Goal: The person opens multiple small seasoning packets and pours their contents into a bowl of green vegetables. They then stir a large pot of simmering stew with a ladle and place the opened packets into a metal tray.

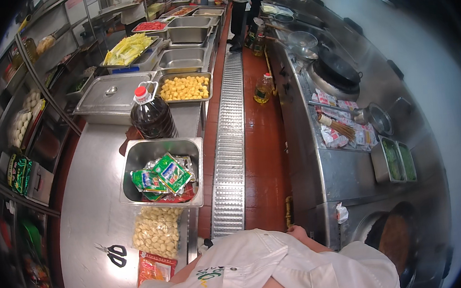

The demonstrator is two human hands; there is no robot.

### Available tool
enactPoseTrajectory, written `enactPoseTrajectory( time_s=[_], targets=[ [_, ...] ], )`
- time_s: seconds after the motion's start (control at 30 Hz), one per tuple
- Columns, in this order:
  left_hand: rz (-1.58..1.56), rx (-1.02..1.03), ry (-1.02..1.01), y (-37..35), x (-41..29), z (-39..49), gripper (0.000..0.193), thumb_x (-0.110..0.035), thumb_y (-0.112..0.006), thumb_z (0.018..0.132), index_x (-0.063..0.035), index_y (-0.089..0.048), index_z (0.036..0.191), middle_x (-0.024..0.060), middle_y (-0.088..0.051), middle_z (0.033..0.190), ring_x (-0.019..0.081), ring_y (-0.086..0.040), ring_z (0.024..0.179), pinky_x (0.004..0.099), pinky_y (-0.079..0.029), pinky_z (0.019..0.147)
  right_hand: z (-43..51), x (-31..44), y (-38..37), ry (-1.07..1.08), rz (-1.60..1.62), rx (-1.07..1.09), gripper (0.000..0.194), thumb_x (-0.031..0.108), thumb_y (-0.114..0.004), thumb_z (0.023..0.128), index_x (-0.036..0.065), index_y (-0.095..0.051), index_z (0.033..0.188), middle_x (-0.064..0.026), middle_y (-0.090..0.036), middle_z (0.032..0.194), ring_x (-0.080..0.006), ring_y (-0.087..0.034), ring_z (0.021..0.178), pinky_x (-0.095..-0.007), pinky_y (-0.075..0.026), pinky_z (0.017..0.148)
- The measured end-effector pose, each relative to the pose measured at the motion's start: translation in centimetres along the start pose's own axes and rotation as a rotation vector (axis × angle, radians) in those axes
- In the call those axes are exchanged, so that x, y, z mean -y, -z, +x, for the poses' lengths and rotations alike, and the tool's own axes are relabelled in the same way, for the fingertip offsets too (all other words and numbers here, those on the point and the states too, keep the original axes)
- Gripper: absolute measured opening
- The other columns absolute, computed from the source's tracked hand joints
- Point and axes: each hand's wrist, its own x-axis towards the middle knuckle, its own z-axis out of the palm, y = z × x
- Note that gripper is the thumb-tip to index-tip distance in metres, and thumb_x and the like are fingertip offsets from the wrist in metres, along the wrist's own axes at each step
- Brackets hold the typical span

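Observation:
My right hand point(297, 232) is partly visible at the front of the stove counter, beyond my white jacket; its fingers are too hidden to read. My left hand is out of view, its forearm passing behind the jacket near the table edge. On the steel table to the left lie black-handled scissors point(116, 255), a clear bag of pale peeled cloves or nuts point(157, 231) and a red food packet point(156, 268). A deep steel pan point(123, 182) above them holds green sachets point(171, 173). Behind it stands a large bottle of dark liquid point(153, 117) with a red cap.
A lidded steel pan point(102, 93) and a tray of yellow cubes point(184, 88) stand farther along the table. A metal floor grate point(229, 131) runs down the aisle, beside an oil bottle point(263, 89). Woks point(336, 69) line the right counter. Other people stand at the far end.

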Motion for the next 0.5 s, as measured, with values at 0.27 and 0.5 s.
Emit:
enactPoseTrajectory(
  time_s=[0.27,0.5],
  targets=[
    [0.012,0.018,0.02,-0.42,-0.6,0.18,0.031,-0.019,-0.062,0.081,-0.005,-0.061,0.108,0.0151,-0.064,0.098,0.0249,-0.064,0.094,0.0369,-0.051,0.08,0.05,-0.17,-0.53,-0.019,-0.009,0.01,0.033,0.029,-0.068,0.079,0.007,-0.07,0.105,-0.0136,-0.069,0.105,-0.0299,-0.064,0.101,-0.0378,-0.049,0.09],
    [0.022,0.021,0.042,-0.87,-0.98,-0.11,0.035,-0.018,-0.062,0.081,-0.0049,-0.059,0.113,0.0142,-0.064,0.103,0.0229,-0.064,0.096,0.036,-0.051,0.082,0.22,0.01,-0.57,-0.039,0.069,0.093,0.031,0.026,-0.068,0.08,0.007,-0.07,0.104,-0.0134,-0.068,0.107,-0.0292,-0.064,0.101,-0.0378,-0.049,0.09]
  ],
)
